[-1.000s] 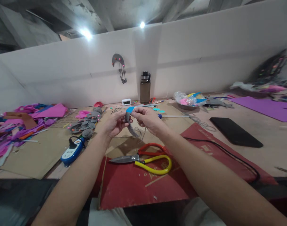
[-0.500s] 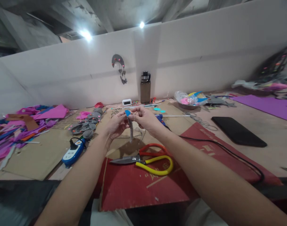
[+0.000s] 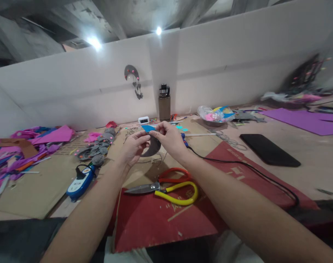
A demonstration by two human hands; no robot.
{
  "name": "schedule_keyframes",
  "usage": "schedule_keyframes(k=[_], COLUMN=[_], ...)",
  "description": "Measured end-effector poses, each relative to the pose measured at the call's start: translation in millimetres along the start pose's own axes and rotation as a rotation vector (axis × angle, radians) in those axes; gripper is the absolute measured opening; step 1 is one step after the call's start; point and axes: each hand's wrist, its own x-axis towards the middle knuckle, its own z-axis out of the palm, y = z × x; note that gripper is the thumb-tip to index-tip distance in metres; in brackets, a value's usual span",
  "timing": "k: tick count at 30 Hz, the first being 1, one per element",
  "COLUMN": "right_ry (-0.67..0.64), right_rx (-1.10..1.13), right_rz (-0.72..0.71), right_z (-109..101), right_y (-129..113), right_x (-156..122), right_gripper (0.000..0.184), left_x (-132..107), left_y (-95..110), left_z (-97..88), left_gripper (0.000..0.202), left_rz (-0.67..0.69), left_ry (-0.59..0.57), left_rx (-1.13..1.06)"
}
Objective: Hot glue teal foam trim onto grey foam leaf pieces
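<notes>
Above the cardboard, both my hands pinch a grey crescent (image 3: 154, 147) that looks like felt, with a blue piece (image 3: 148, 128) along its top. My left hand (image 3: 134, 148) grips its left side with bent fingers. From the right, my right hand (image 3: 171, 140) pinches the upper edge between thumb and fingers. Below them, scissors (image 3: 162, 188) with one red and one yellow handle lie on a red cardboard sheet (image 3: 155, 226). Thin string lies under the crescent, partly hidden by my hands. A blue tool (image 3: 183, 138) with a black cord sits just beyond my right hand.
To the left lie a blue-and-white power strip (image 3: 81, 182), grey felt pieces (image 3: 96, 148) and a heap of coloured scraps (image 3: 26, 146). A black phone (image 3: 268, 149) and purple sheet (image 3: 300, 120) are at right. At the back stand a bottle (image 3: 164, 104) and a bowl (image 3: 214, 120).
The crescent has turned from nearly edge-on to show its curved face, and more of the blue piece shows. The whole view has shifted slightly. Both hands keep their pinch.
</notes>
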Motion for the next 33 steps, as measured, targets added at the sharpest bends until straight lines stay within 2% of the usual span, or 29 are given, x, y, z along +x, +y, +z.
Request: schedule_keyframes(k=[6, 12, 15, 22, 29, 33], right_ry=[-0.021, -0.097, -0.108, -0.059, -0.078, -0.065], right_rx=[-0.053, -0.020, -0.013, -0.089, -0.066, 0.041], right_rz=[-0.030, -0.026, -0.033, -0.082, -0.112, -0.171], right_z=[0, 4, 5, 1, 3, 5], right_y=[6, 16, 17, 7, 11, 12], right_x=[-1, 4, 4, 0, 0, -1], right_gripper=[0.020, 0.017, 0.016, 0.014, 0.011, 0.020], left_x=[0, -3, -1, -1, -1, -1], left_y=[0, 4, 4, 2, 0, 1], left_z=[0.2, -1.8, -6.4, -1.8, 0.0, -0.3], left_gripper=[0.018, 0.010, 0.012, 0.021, 0.015, 0.014], left_rz=[0.101, 0.150, 0.129, 0.046, 0.019, -0.021], left_ry=[0.149, 0.163, 0.157, 0.042, 0.106, 0.101], left_rx=[0.263, 0.331, 0.357, 0.134, 0.026, -0.025])
